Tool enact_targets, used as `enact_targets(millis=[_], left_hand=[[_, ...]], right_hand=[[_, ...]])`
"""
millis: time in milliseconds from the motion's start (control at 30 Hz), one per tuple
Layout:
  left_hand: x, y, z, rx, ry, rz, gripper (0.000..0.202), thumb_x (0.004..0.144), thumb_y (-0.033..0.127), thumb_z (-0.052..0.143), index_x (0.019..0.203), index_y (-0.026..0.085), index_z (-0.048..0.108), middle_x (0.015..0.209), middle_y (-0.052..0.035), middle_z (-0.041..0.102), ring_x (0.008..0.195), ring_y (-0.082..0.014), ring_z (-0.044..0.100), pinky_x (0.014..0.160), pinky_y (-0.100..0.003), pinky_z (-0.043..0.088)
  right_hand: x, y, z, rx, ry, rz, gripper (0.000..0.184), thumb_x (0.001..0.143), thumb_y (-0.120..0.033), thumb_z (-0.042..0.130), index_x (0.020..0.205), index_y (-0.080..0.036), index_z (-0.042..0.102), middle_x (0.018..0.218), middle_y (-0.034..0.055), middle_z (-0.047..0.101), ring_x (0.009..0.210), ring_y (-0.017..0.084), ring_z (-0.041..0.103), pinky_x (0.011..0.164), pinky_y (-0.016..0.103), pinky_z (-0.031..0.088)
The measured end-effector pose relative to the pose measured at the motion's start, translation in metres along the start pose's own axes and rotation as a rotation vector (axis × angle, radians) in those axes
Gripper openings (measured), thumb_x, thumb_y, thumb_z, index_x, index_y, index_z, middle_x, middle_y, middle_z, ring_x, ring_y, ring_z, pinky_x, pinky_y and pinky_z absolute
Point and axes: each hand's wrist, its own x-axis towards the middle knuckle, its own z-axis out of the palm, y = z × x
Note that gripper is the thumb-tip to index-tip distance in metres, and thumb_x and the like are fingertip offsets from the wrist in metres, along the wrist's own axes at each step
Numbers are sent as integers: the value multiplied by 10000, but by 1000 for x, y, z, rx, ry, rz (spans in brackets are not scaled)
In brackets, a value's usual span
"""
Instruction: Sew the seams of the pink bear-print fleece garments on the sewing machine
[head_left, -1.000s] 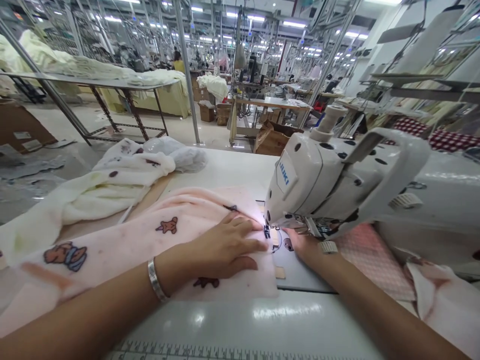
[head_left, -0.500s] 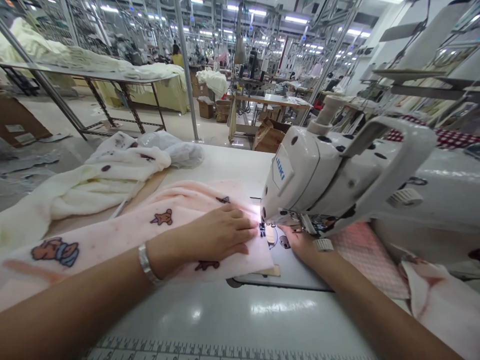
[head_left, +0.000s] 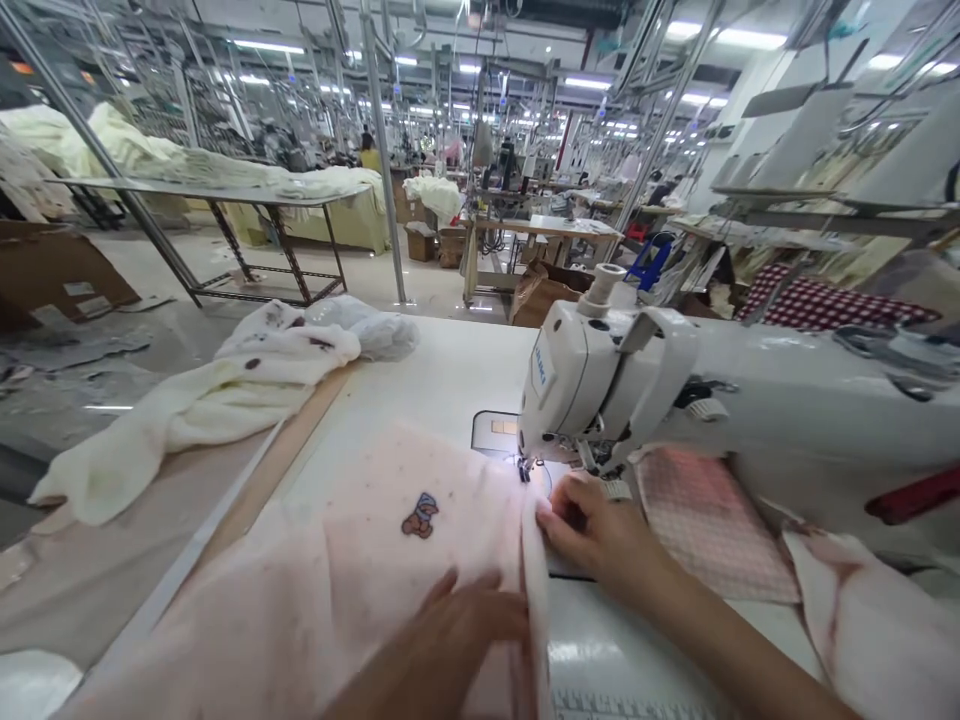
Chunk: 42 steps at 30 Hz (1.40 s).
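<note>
Pale pink plush fabric [head_left: 367, 560] with a printed bear lies across the sewing machine table, its upper edge by the presser foot [head_left: 524, 468] of a white sewing machine [head_left: 577, 385]. My left hand [head_left: 469, 620], smeared by motion, rests over the fabric near its right edge, fingers stretched and apart. Just right of the presser foot, my right hand [head_left: 592, 520] is closed, thumb and fingertips at the folded fabric edge. The pinch itself is partly hidden by the curled fingers.
White printed fabric [head_left: 202, 400] is heaped at the table's left, beside a clear plastic bag [head_left: 382, 330]. A pink checked piece [head_left: 712, 530] lies under the machine arm. A ruler strip [head_left: 630, 703] marks the front edge. Rear left, a table [head_left: 255, 190] bears pale cloth.
The fabric has been turned and drawn toward me. My left hand has moved down from beside the needle; my right hand has come out from behind the machine head to the fabric's edge.
</note>
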Motion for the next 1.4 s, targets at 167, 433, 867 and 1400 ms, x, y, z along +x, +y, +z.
enact_targets(millis=[167, 433, 867, 1400], left_hand=[[56, -28, -25, 56, -87, 151, 312, 890, 211, 406, 1189, 152, 478, 1306, -87, 495, 1281, -242, 357, 1094, -494, 227], [74, -38, -16, 175, -101, 321, 248, 910, 304, 458, 1078, 148, 554, 1218, -92, 541, 1192, -253, 437, 1043, -451, 293], [90, -44, -8, 96, 41, 202, 248, 902, 333, 443, 1066, 175, 540, 1164, -87, 513, 1064, -228, 464, 995, -429, 326], [113, -55, -1, 123, 49, 41, 513, 825, 472, 547, 1173, 108, 447, 1319, -169, 456, 1282, -271, 339, 1067, -487, 234]], right_hand=[[-2, 26, -11, -36, 137, -54, 174, 792, -252, 430, 660, -202, 533, 645, 26, 599, 654, 186, 597, 586, 296, 473], [-37, 2, -8, -39, 202, -251, 398, 901, -307, 418, 1274, -173, 453, 1241, 104, 559, 1142, 195, 527, 872, 310, 505], [-18, 22, -3, -294, -248, -269, 641, 905, -508, 329, 1409, -132, 207, 1382, 147, 355, 1255, 280, 385, 1009, 576, 313], [1, 39, -4, -270, -222, -183, 450, 883, -502, 387, 1202, -243, 568, 1233, 87, 572, 1135, 291, 528, 904, 472, 471]])
